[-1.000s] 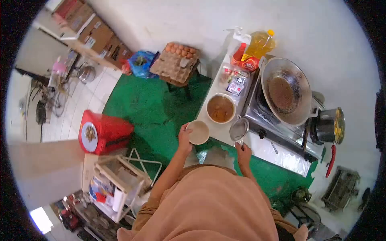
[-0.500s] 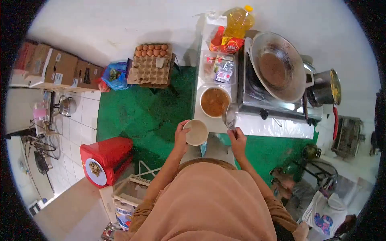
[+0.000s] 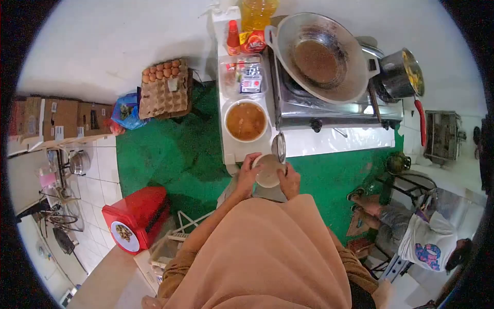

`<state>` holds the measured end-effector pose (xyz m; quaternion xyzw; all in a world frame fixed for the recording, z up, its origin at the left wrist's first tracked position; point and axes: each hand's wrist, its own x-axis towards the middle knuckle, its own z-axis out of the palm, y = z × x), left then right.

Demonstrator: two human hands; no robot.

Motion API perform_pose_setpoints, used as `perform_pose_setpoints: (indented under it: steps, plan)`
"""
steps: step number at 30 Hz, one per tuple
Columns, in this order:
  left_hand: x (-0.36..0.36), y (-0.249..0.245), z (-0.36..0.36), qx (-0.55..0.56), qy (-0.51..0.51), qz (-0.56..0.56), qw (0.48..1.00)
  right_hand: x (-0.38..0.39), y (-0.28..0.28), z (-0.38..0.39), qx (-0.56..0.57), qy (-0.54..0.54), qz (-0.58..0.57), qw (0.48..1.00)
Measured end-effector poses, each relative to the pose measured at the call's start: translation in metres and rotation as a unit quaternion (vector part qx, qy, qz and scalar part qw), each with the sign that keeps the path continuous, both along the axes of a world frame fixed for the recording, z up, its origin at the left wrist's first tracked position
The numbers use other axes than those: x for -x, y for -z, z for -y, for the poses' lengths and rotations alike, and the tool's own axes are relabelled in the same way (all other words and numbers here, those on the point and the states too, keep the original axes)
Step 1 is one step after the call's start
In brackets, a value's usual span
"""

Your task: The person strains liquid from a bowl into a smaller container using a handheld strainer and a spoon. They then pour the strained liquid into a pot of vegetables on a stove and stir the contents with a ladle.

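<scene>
A pale round bowl [image 3: 266, 177] is held in front of my body, its opening facing up. My left hand [image 3: 248, 177] grips its left side, the thumb over the rim. At the bowl's right edge, my right hand [image 3: 289, 181] is closed around a small metal strainer [image 3: 279, 147], whose round head points away from me beyond the bowl. The strainer's handle is mostly hidden by the fingers. Just ahead on the white counter [image 3: 242, 152] sits a white container of orange-brown liquid [image 3: 246, 121].
A large wok [image 3: 321, 59] rests on the gas stove [image 3: 309, 110], with a dark pot [image 3: 399, 77] to its right. Behind the container are a plastic box [image 3: 246, 77], a red sauce bottle [image 3: 233, 38] and cooking oil [image 3: 257, 15]. An egg tray [image 3: 163, 98] stands left; a person [image 3: 393, 226] sits right.
My right hand has brought the strainer leftward and in to the bowl's edge. The bowl has shifted right and now sits closer to both hands. The camera view has turned to the right.
</scene>
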<state>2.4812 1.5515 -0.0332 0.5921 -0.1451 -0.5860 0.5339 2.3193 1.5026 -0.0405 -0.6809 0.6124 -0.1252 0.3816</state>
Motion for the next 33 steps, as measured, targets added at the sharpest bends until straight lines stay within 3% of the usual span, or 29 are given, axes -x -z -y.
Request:
perform_pose_setpoints:
  steps: [3,4,5,7,9,10,12,13,15,22,24,31,33]
  plan:
    - [0.02,0.001,0.014,0.009,0.018,0.069,0.997,0.02,0.002,0.006,-0.046,0.014,-0.045,0.998]
    - [0.023,0.001,0.017,0.008,0.021,0.069,0.997,0.025,0.002,0.007,-0.033,0.065,0.017,0.997]
    - [0.023,0.0,0.022,-0.055,0.062,0.071,0.994,0.029,0.003,0.01,-0.019,0.115,0.079,0.99]
    - [0.027,-0.003,0.031,-0.116,0.105,0.074,0.985,0.038,0.023,0.015,0.02,0.108,0.051,0.993]
    - [0.034,-0.013,0.038,-0.135,0.086,-0.035,0.987,0.04,0.027,0.022,0.057,0.102,0.021,0.993]
    - [0.036,0.002,0.037,-0.135,0.088,-0.035,0.986,0.038,0.029,0.026,0.045,0.078,0.012,0.996]
    - [0.039,0.052,0.031,-0.044,0.124,0.244,0.961,0.031,0.022,0.031,0.032,0.054,0.003,0.998]
    - [0.04,0.056,0.031,-0.045,0.125,0.244,0.961,0.027,0.014,0.033,0.019,0.062,0.027,0.998]
    - [0.039,0.058,0.034,-0.079,0.052,0.136,0.986,0.025,-0.002,0.034,0.005,0.073,0.052,0.996]
    - [0.031,0.026,0.053,-0.124,0.005,0.027,0.992,0.074,-0.004,0.009,0.04,0.142,0.054,0.988]
    - [0.032,0.035,0.052,-0.11,-0.028,-0.057,0.992,0.082,-0.011,0.008,0.044,0.159,0.071,0.984]
    - [0.038,0.042,0.06,-0.125,0.009,-0.017,0.992,0.087,-0.021,0.006,0.029,0.174,0.079,0.981]
    - [0.044,0.048,0.061,-0.096,-0.042,-0.016,0.994,0.081,-0.026,0.006,0.023,0.17,0.073,0.982]
